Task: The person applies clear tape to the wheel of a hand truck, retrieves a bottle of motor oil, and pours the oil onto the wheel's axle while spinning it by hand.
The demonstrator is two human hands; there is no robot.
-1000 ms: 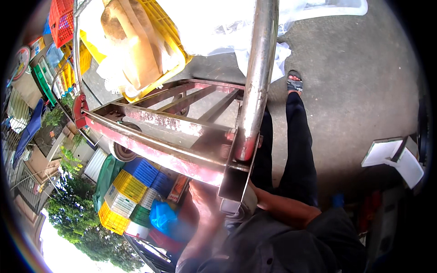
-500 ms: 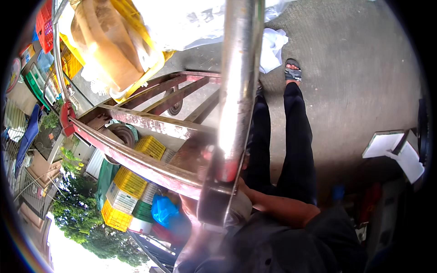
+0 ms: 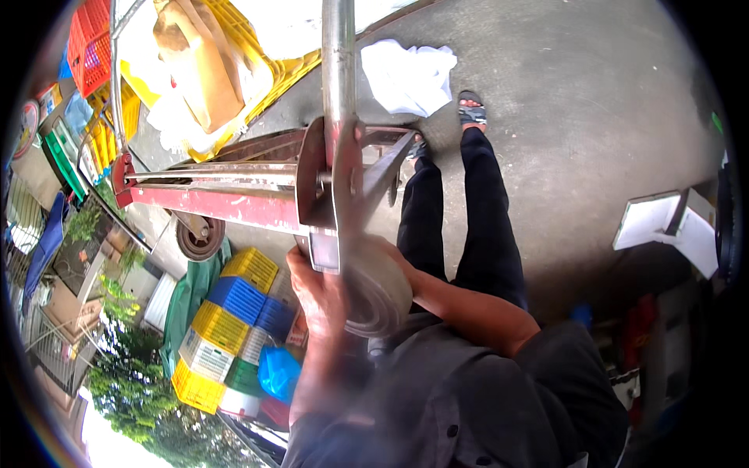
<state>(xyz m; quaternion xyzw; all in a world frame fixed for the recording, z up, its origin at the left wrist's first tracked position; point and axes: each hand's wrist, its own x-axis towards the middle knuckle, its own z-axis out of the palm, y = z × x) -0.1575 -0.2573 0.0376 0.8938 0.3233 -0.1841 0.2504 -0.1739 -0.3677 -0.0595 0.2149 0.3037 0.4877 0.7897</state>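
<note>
A worn red metal trolley [image 3: 218,204] is tilted up in front of me, its frame seen nearly edge-on. An upright steel handle tube [image 3: 339,62] joins its near corner. My left hand [image 3: 318,292] is closed around the frame's near corner, just below the bracket [image 3: 321,183]. On the other side, my right hand [image 3: 392,261] is against the frame beside a grey wheel [image 3: 382,296] close to my body; its fingers are mostly hidden behind the wheel and metal. Another wheel [image 3: 200,236] hangs under the far end.
A white cloth or plastic sheet [image 3: 409,76] lies on the concrete floor near my feet. Yellow crates with a brown bag [image 3: 201,78] stand at the upper left. Stacked coloured crates [image 3: 222,326] and a blue bag [image 3: 278,373] are at lower left. White foam pieces [image 3: 671,226] lie at right.
The trolley has turned from showing its open slats to nearly edge-on, and its handle tube has shifted left. My left hand, blurred behind the corner before, now shows clearly.
</note>
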